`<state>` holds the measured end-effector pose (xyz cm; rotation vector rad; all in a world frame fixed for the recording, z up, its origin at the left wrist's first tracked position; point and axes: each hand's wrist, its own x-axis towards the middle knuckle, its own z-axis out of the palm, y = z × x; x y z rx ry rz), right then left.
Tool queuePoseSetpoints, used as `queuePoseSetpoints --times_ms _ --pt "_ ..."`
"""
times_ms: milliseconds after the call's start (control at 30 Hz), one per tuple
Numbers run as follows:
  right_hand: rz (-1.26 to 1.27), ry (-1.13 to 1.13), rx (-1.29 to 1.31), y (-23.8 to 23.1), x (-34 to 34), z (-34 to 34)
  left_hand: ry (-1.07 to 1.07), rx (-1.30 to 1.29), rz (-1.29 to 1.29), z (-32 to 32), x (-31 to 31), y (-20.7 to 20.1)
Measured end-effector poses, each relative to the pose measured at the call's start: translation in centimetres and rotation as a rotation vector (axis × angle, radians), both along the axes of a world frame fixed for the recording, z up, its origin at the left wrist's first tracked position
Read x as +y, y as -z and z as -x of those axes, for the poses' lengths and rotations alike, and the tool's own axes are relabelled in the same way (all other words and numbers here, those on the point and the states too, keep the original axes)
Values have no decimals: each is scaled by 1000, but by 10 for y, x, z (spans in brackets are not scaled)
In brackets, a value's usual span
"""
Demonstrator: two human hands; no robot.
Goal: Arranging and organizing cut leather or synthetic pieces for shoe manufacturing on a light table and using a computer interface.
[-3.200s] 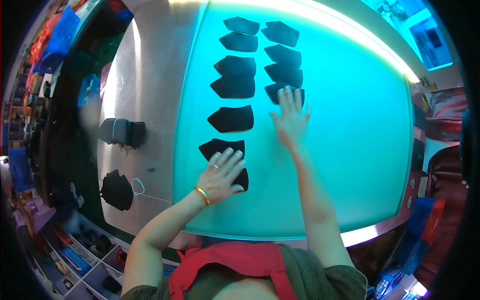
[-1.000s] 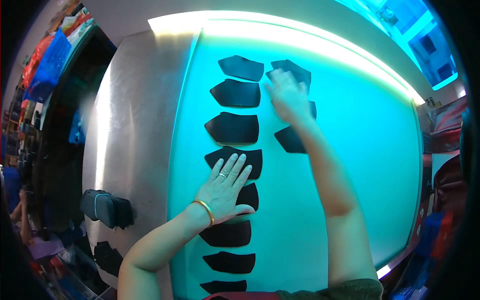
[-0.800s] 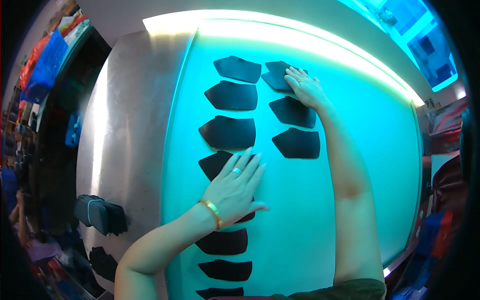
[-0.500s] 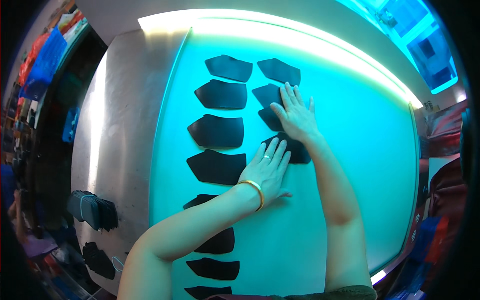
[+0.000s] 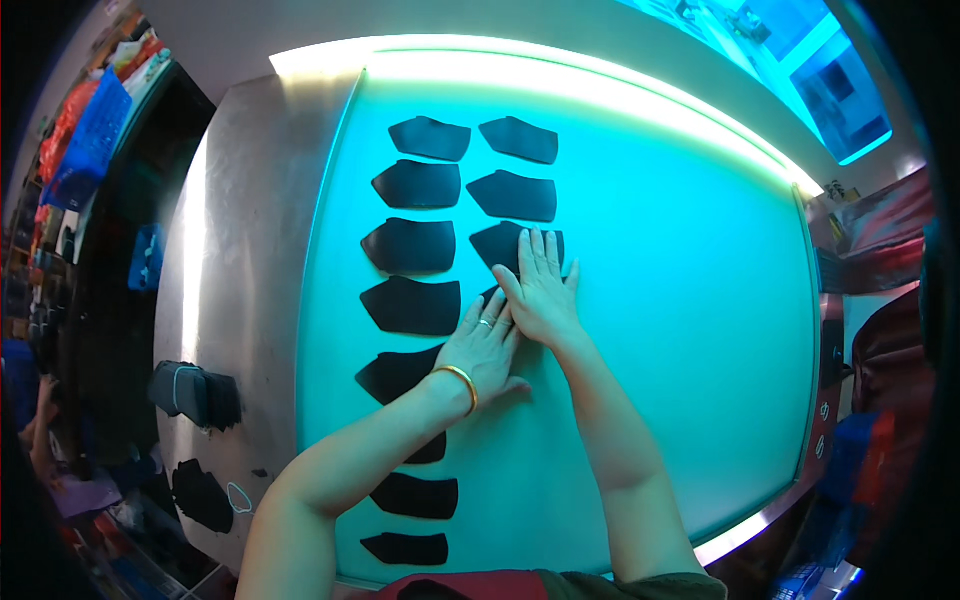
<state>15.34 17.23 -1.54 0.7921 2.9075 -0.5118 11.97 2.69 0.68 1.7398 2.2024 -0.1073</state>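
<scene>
Flat black pentagon-shaped pieces lie in two columns on a teal-lit work surface (image 5: pixel 690 380). My right hand (image 5: pixel 545 292) rests flat with spread fingers on the lower right part of a black piece (image 5: pixel 492 242), third from the far end of the right column. Just left of it, my left hand (image 5: pixel 484 348), with a ring and a gold bangle, is stretched out over another black piece that it mostly hides. My left forearm passes over the left column and covers part of a piece (image 5: pixel 395 374) there. Neither hand grips anything.
A metal ledge (image 5: pixel 245 200) runs along the left side, bearing a banded stack of dark pieces (image 5: pixel 195 394), a loose dark pile (image 5: pixel 200 497) and a pale loop (image 5: pixel 239 497). A bright light strip (image 5: pixel 560 75) borders the far edge. Dark red material (image 5: pixel 890 345) hangs at the right.
My right hand has moved nearer and off the second piece of the right column, which now shows whole. The view has shifted slightly. My left hand stays spread out.
</scene>
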Motion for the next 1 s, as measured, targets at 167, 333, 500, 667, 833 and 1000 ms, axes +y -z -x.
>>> queuePoseSetpoints --times_ms 167,333,500,667,833,1000 --pt "29 89 207 -10 -3 -32 -45 -17 -194 -17 -29 -8" --pt "-227 -150 37 4 -30 -90 -25 -246 -326 -62 -111 -27" --pt "-248 -107 2 6 -43 -88 -224 -224 -374 -88 -184 -28" --pt "-179 -342 170 -28 -99 -99 -337 -194 -506 -118 -250 -51" --pt "-107 -481 82 -17 -159 -103 -201 -299 -589 -173 -294 -39" --pt "-28 -539 230 -42 -189 -127 -273 -237 -612 -185 -333 -51"
